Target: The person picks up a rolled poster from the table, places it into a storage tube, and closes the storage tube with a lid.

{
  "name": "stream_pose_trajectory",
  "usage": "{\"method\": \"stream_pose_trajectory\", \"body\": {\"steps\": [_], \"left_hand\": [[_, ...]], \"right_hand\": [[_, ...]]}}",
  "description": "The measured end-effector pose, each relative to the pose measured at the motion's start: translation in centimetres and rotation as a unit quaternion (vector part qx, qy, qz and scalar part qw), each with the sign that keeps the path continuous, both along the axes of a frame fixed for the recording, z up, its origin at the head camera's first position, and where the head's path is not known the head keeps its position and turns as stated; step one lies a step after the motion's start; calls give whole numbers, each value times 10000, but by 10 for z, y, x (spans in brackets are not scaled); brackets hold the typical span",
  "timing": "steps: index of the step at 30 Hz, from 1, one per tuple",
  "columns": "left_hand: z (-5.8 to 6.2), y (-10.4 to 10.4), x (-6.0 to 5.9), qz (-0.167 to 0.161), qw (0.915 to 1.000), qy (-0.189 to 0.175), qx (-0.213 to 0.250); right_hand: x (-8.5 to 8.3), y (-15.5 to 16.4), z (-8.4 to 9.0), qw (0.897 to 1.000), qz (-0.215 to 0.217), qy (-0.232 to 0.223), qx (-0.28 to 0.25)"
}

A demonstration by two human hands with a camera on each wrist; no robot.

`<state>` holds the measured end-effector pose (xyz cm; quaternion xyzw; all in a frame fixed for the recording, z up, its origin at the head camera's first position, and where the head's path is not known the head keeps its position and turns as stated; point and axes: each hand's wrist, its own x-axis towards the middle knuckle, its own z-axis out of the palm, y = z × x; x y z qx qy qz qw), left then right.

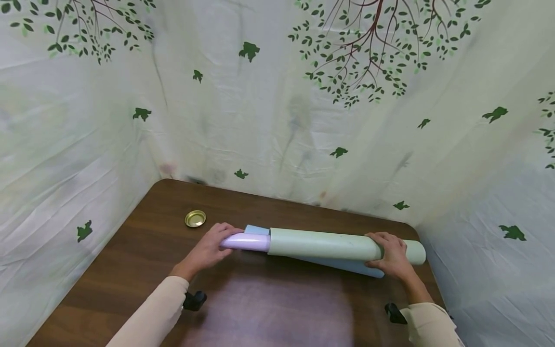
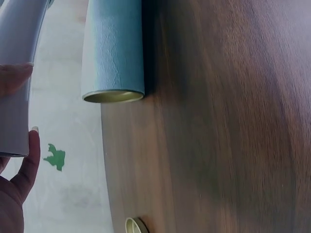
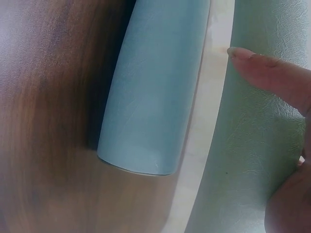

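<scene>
Nearest, bare brown bench (image 1: 269, 308) is lying open before the person. Both hands are lifting nested rolls just above it: the left hand (image 1: 208, 248) is curling its grip round the lilac roll (image 1: 246, 241), the right hand (image 1: 392, 255) round the green roll (image 1: 321, 244). The lilac one looks partly slid inside. Under them a blue roll (image 2: 113, 48) is resting near the far edge, beside a gold lid (image 1: 195, 218).

This looked like a makeshift recording booth: a dark wooden table (image 1: 269, 308) stood boxed in by creased white sheets (image 1: 269, 120) printed with leafy branches
</scene>
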<state>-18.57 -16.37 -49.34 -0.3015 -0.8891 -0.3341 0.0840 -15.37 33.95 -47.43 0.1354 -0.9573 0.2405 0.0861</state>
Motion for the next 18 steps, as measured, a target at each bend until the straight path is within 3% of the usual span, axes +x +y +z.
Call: {"method": "stream_pose_trajectory", "body": {"steps": [4, 18], "left_hand": [[0, 5, 1, -23, 9999, -149, -5], [3, 22, 3, -193, 9997, 108, 103]], "right_hand": [[0, -2, 1, 10000, 5, 28, -21], [-1, -10, 5, 9999, -28, 48, -101]]}}
